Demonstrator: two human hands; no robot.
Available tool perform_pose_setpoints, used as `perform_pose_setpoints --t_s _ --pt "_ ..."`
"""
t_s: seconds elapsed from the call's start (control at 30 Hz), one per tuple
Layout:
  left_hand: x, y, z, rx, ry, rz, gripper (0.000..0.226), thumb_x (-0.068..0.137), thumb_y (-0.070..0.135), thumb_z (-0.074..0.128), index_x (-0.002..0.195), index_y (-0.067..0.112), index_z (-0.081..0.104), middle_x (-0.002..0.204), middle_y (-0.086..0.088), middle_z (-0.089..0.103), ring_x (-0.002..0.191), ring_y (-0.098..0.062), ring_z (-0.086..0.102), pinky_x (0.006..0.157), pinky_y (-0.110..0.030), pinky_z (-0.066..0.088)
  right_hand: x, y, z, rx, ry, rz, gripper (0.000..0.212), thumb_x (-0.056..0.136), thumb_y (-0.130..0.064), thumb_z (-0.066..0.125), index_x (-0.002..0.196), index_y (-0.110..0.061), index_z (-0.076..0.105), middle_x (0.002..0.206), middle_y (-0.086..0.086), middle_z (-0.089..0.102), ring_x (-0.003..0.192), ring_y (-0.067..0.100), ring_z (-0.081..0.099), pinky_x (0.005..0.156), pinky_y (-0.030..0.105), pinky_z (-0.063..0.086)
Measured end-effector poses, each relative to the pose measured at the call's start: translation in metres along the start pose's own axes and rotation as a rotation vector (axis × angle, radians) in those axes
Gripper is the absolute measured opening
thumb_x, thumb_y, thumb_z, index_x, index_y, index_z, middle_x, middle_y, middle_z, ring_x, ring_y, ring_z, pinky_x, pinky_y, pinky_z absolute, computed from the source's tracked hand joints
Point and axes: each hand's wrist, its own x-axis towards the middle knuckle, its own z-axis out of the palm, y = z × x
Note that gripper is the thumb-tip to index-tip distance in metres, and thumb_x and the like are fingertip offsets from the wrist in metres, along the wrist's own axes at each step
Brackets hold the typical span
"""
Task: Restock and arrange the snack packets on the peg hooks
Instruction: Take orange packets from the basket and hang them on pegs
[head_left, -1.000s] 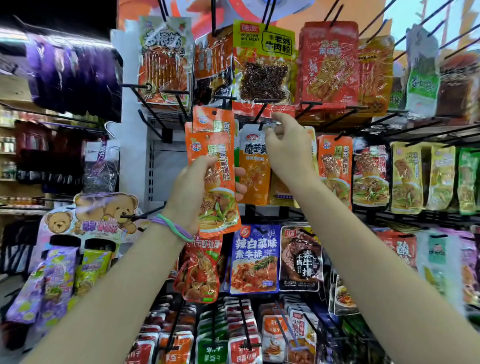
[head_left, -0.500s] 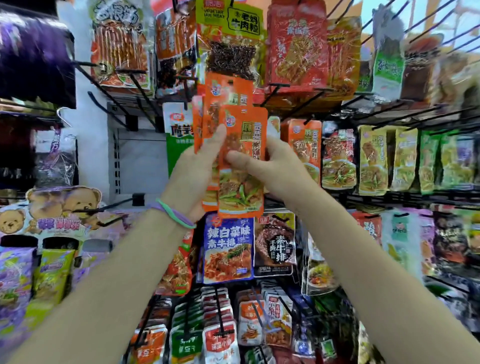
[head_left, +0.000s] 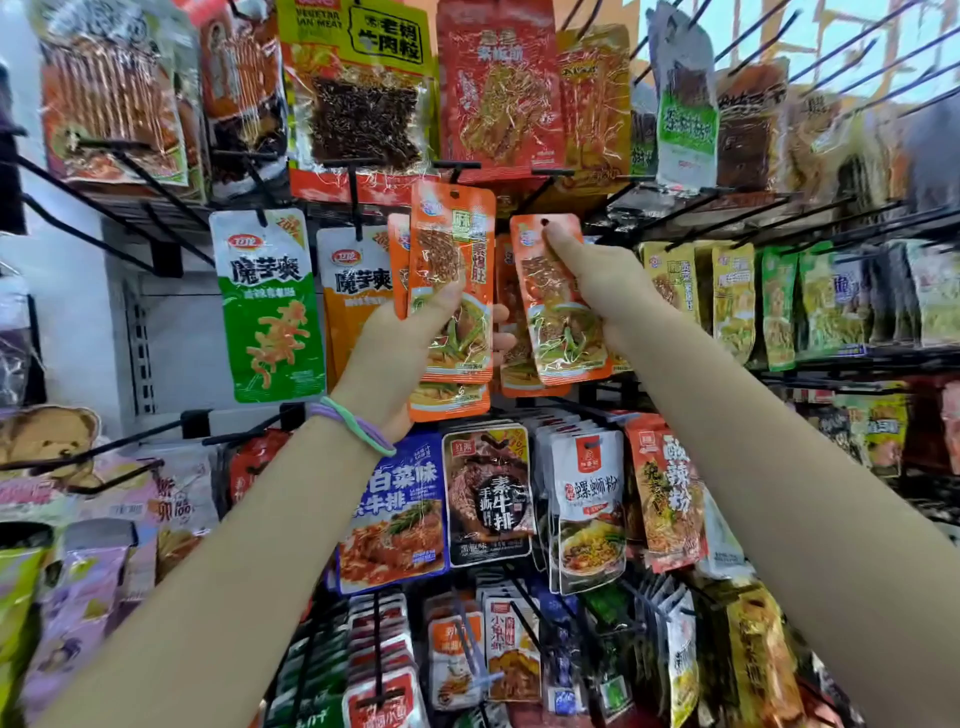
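My left hand grips a small stack of orange snack packets upright in front of the rack, thumb across the front one. My right hand pinches a single orange packet near its top, just under its hang hole, tilted slightly left. This packet is held a little below the tip of a black peg hook. More orange packets hang behind it, mostly hidden.
A green packet and an orange-yellow packet hang left of my left hand. Yellow and green packets fill hooks to the right. Large packets hang above, blue and black ones below. Bare hooks jut out at left.
My right hand has taken one orange packet off the stack in my left hand and moved it right and up toward a hook. The camera has come closer to the rack.
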Motion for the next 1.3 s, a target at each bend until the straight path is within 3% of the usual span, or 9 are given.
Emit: perform_pose_setpoints --t_s 0.23,0.33,0.43,0.53,0.7,0.83,0.9,1.03,1.3 --pt "0.004 0.003 0.005 0.049 -0.019 -0.011 0.035 0.105 0.029 0.053 0.123 0.001 0.062 0.108 -0.016 0.077 0.093 -0.034 0.075 0.076 -0.042 0.062 0.011 0.013 -0.002 0.136 -0.101 -0.085 0.019 0.096 -0.028 0.069 0.098 -0.010 0.072 0.095 0.013 0.077 0.085 0.029 0.075 0.082 0.046 0.061" --pt "0.007 -0.002 0.004 0.067 -0.013 -0.006 0.035 0.102 0.035 0.060 0.123 0.007 0.065 0.111 -0.015 0.076 0.103 -0.037 0.073 0.087 -0.050 0.060 0.017 0.016 0.002 -0.003 0.002 -0.162 0.022 0.093 -0.029 0.071 0.104 -0.010 0.070 0.097 0.007 0.073 0.089 0.025 0.072 0.084 0.041 0.060" --pt "0.010 -0.006 0.002 0.096 0.023 0.009 0.056 0.078 0.056 0.079 0.118 0.016 0.072 0.117 -0.010 0.075 0.115 -0.037 0.068 0.106 -0.065 0.044 0.010 0.011 0.002 -0.272 0.233 -0.440 0.023 0.094 -0.028 0.068 0.109 -0.013 0.059 0.098 0.002 0.058 0.085 0.011 0.055 0.071 0.015 0.044" --pt "0.014 -0.010 0.003 0.092 0.074 0.027 0.062 0.064 0.061 0.088 0.114 0.028 0.074 0.121 -0.005 0.074 0.121 -0.035 0.065 0.106 -0.067 0.042 -0.010 0.003 0.002 -0.206 0.239 -0.589 0.017 0.099 -0.034 0.060 0.095 -0.018 0.056 0.089 0.001 0.057 0.076 0.010 0.051 0.066 0.017 0.039" --pt "0.009 -0.011 0.017 0.137 0.006 0.074 0.040 0.076 0.025 0.083 0.114 0.016 0.072 0.114 -0.007 0.076 0.109 -0.029 0.072 0.101 -0.056 0.054 -0.024 0.006 0.007 -0.030 -0.228 -0.276 0.026 0.093 -0.043 0.069 0.100 -0.018 0.072 0.095 -0.005 0.077 0.087 0.014 0.074 0.081 0.036 0.060" --pt "0.009 -0.011 0.014 0.155 0.098 0.035 0.017 0.097 0.038 0.066 0.106 0.024 0.069 0.103 0.006 0.078 0.102 -0.015 0.073 0.099 -0.042 0.056 -0.013 0.014 -0.002 0.116 -0.168 -0.248 0.026 0.094 -0.021 0.071 0.117 -0.012 0.065 0.109 0.008 0.075 0.098 0.024 0.074 0.092 0.050 0.058" --pt "0.007 -0.008 0.009 0.096 0.130 0.005 0.021 0.104 0.037 0.056 0.108 0.018 0.063 0.083 0.008 0.079 0.078 -0.008 0.075 0.076 -0.029 0.062 -0.007 0.016 -0.008 0.130 -0.155 -0.209 0.022 0.096 -0.021 0.069 0.116 -0.015 0.063 0.112 0.009 0.074 0.101 0.027 0.072 0.096 0.055 0.055" --pt "0.005 -0.007 0.005 0.056 0.077 0.010 0.026 0.109 0.029 0.046 0.122 0.008 0.055 0.097 -0.014 0.078 0.078 -0.032 0.077 0.073 -0.045 0.064 -0.001 0.015 -0.005 0.081 -0.133 -0.122 0.032 0.102 -0.042 0.056 0.108 -0.012 0.066 0.107 0.014 0.075 0.099 0.033 0.073 0.095 0.058 0.055" --pt "0.000 -0.006 -0.001 0.074 0.076 -0.010 0.029 0.108 0.030 0.048 0.122 0.007 0.058 0.101 -0.015 0.078 0.082 -0.034 0.077 0.075 -0.048 0.064 0.013 0.002 0.003 0.081 -0.107 -0.093 0.035 0.103 -0.041 0.054 0.110 -0.008 0.067 0.106 0.013 0.075 0.098 0.030 0.073 0.096 0.053 0.056"
